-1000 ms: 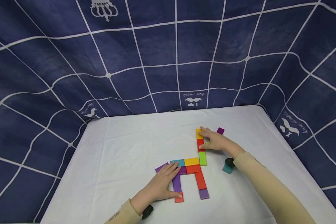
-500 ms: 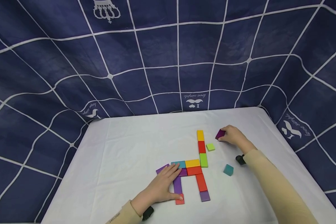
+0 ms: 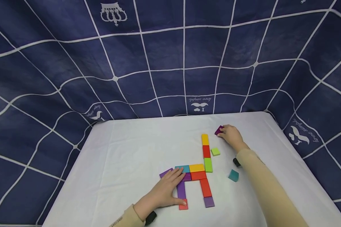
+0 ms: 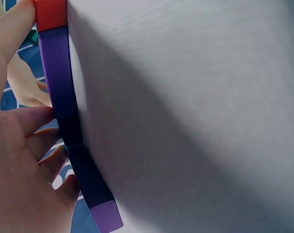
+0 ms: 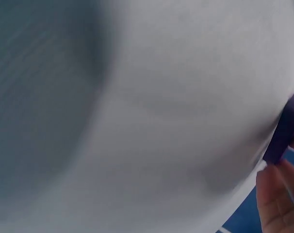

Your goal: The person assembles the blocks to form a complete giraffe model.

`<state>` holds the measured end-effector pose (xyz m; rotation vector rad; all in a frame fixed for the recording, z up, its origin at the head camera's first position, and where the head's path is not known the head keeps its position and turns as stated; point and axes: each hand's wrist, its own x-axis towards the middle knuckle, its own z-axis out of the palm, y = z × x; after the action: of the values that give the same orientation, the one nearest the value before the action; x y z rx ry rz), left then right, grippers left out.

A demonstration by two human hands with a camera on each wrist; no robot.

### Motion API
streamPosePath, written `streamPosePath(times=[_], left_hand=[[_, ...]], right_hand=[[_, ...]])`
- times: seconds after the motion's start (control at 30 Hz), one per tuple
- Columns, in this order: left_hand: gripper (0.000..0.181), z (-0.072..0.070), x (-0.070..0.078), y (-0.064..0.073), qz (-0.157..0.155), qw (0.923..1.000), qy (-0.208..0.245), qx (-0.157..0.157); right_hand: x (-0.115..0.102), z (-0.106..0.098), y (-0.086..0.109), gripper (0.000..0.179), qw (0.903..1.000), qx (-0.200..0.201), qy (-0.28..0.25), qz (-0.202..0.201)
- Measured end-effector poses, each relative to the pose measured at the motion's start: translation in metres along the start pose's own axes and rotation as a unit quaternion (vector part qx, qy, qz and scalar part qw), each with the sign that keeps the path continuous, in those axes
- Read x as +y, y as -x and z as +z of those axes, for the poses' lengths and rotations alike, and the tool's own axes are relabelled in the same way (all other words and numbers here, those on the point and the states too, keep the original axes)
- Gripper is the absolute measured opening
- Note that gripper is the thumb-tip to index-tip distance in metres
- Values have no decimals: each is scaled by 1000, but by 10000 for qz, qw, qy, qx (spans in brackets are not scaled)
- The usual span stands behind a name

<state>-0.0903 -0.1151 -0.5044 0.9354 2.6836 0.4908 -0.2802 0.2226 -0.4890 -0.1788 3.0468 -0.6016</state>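
Note:
At the far right of the table, my right hand (image 3: 231, 136) pinches a dark purple block (image 3: 219, 130) between thumb and fingers; the same purple block (image 5: 284, 128) shows at the right wrist view's edge. My left hand (image 3: 165, 190) rests with extended fingers over a flat figure of coloured blocks. Its thumb touches a small red block (image 3: 183, 207) below a long purple block (image 3: 181, 190), and its fingers partly cover a blue block (image 3: 185, 168). A yellow block (image 3: 197, 167) and red block (image 3: 198, 175) adjoin. Upward runs a column of green (image 3: 208, 165), red and yellow blocks.
A lime green square block (image 3: 215, 151) lies right of the column. Nearer stands a teal block (image 3: 233, 175), left of my right forearm. A white cloth covers the table (image 3: 125, 151), and a dark blue gridded curtain (image 3: 164, 78) rises behind and beside it.
My right hand left the yellow and red column blocks, took hold of the purple block at the right and has moved it slightly up and left. My left hand stays on the figure.

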Motion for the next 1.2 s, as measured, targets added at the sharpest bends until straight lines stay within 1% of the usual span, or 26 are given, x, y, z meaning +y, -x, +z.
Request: streamPosePath(times=[0.07, 0.13, 0.3, 0.43, 0.5, 0.57, 0.77, 0.9, 1.03, 1.2], left_hand=[[103, 0, 0, 0, -8, 10000, -31, -3], [103, 1, 1, -1, -6, 10000, -72, 8], [103, 1, 2, -1, 15, 10000, -82, 45], [103, 2, 3, -1, 34, 10000, -55, 57], [103, 2, 3, -1, 47, 9999, -70, 60], [102, 3, 2, 0, 98, 9998, -127, 102], [101, 3, -1, 0, 278, 9989, -262, 290], [102, 2, -2, 1, 245, 9991, -183, 280], [102, 3, -1, 3, 259, 9991, -183, 291], [101, 3, -2, 6, 334, 9984, -231, 394]], right_hand=[[-2, 3, -2, 44, 9998, 198, 25, -8], [-6, 5, -5, 42, 9996, 296, 31, -21], [-16, 9, -11, 34, 9992, 328, -196, -68], [-21, 14, -16, 33, 9989, 301, -330, -133], [-23, 15, -19, 32, 9991, 230, -319, -171], [-27, 17, -21, 33, 9994, 76, -274, -221], [-40, 18, -24, 42, 9989, -327, -74, -341], [-45, 18, -21, 43, 9975, -559, 11, -430], [-48, 20, -18, 44, 9957, -781, -41, -496], [-49, 24, -17, 47, 9949, -872, -170, -478]])
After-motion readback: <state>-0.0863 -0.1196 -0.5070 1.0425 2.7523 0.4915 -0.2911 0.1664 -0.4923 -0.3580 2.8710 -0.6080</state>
